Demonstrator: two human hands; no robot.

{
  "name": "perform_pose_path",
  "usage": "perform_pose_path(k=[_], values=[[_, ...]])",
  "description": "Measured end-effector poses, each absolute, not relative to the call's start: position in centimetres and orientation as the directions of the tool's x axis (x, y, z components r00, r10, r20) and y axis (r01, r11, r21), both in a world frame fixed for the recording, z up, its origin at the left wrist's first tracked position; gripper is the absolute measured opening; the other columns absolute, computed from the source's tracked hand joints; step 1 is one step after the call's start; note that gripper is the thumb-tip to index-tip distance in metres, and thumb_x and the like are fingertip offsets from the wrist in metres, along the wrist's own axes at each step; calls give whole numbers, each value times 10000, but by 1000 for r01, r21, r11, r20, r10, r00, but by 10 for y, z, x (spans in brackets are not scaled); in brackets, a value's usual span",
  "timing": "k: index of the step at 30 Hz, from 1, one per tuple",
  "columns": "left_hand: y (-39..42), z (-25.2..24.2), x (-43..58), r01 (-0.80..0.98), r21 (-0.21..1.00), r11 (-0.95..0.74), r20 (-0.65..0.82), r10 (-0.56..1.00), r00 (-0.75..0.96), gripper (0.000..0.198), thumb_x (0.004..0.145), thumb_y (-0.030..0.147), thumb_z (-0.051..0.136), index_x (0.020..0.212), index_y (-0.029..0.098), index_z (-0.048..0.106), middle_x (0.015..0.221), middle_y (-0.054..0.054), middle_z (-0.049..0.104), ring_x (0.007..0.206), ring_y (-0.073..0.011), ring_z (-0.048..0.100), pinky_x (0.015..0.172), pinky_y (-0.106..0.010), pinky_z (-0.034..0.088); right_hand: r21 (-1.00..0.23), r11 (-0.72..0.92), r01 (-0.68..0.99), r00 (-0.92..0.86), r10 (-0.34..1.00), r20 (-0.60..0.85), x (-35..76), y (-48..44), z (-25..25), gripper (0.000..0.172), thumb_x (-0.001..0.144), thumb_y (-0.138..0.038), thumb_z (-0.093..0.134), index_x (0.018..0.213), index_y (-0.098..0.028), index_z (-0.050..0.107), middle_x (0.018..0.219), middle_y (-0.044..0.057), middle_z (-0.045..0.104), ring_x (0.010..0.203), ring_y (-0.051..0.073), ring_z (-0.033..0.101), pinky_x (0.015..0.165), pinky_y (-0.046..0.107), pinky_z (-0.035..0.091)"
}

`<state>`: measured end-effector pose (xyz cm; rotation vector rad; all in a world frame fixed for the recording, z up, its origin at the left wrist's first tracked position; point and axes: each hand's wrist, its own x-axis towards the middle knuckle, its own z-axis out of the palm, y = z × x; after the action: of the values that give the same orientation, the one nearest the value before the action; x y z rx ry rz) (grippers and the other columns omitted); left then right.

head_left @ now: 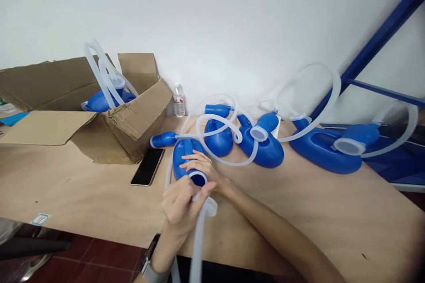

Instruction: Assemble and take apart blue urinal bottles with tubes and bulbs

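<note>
Our right hand point(203, 171) lies over the neck of a blue container point(184, 152), its fingers point(195, 159) wrapped round the neck just behind the open round mouth, grasping it. The container lies on its side on the wooden surface point(83, 194), about midway along it and nearer the front edge than the back, with its mouth pointing towards us.

Our left hand point(181, 205) is right in front of that mouth. Its fingers are closed on the end of a translucent hose point(198, 241), close to the white collar point(211, 207) at the hose's tip. The collar sits just beside the mouth, and we cannot tell whether the two touch. The hose runs down from the hand over the front edge. A wristwatch point(150, 266) sits on the left wrist.

A smartphone point(148, 166) lies screen up just left of the container. Behind it, an open cardboard box point(129, 126) stands towards the back left corner and holds another blue container with looped tubing.

A water bottle point(179, 100) stands upright at the back edge against the white wall point(212, 17). To its right, along the back half, lie three more blue containers point(265, 150) with hoses coiled over and between them. The largest is near the right edge. A small sticker point(40, 219) sits at the front left edge.
</note>
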<state>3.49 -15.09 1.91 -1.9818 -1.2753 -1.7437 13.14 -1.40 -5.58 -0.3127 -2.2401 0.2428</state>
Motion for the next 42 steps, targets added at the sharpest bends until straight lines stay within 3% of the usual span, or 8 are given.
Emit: perform_pose_path(k=[8,12,15,17,21,26,31,42], values=[[-137,-4,-29,612,784,-109,499,696,-516,534,907,509,712,604,210,390,562,66,407,515,-96,400,514,-233,355,-493,862,-118,-673,296,678,181,-5,-37,488,795,-347,861,1191,-206,613,1458,195,611,1500,345,436,1217,584,362],[-100,-28,-33,676,737,31,414,769,-487,419,921,607,646,862,192,637,700,-1,608,626,-185,585,619,-303,459,-564,825,-37,-657,405,636,202,-10,-42,587,815,-392,852,1318,-217,605,1545,204,494,1464,339,475,1202,555,398],[-86,-38,-24,790,613,-23,588,681,-436,598,968,558,595,1374,121,557,1141,-187,680,1040,-337,668,870,-466,539,-633,774,5,-540,535,650,216,-18,-50,775,829,-533,822,1455,-222,488,1487,205,515,1387,336,547,1136,533,485],[-84,-39,-19,885,444,-140,726,635,-264,533,1011,465,558,1419,122,544,1312,-240,618,1230,-378,597,1007,-534,490,-619,783,58,-409,584,701,225,-25,-53,859,797,-602,825,1464,-217,443,1417,197,539,1323,340,583,1058,518,551],[-84,-27,-13,882,109,-458,693,671,263,319,1038,380,548,1267,200,677,1374,-179,642,1303,-367,576,1077,-534,445,-400,870,290,-293,478,828,239,-45,-45,439,836,-382,845,1155,-248,574,1197,111,598,1110,284,659,961,488,591],[-73,-5,0,792,10,-611,477,699,533,505,1023,533,550,1369,175,639,1542,-184,533,1435,-379,460,1194,-593,316,-258,873,415,-387,426,818,245,-61,-30,89,964,-230,695,937,-223,611,1351,142,581,1253,301,627,1025,499,569],[-65,-4,11,795,77,-601,409,746,525,518,980,533,625,1379,203,624,1438,-147,620,1376,-367,497,1224,-638,235,-392,820,417,-446,560,698,248,-63,-24,200,1035,-246,572,839,-220,545,1464,174,603,1183,267,702,944,419,611],[-61,-17,8,764,149,-628,452,730,512,448,969,503,662,1324,229,641,1401,-106,633,1333,-335,507,1219,-617,202,-360,846,394,-490,524,696,254,-61,-21,229,1056,-215,516,831,-209,557,1455,174,627,1120,246,727,966,401,589]])
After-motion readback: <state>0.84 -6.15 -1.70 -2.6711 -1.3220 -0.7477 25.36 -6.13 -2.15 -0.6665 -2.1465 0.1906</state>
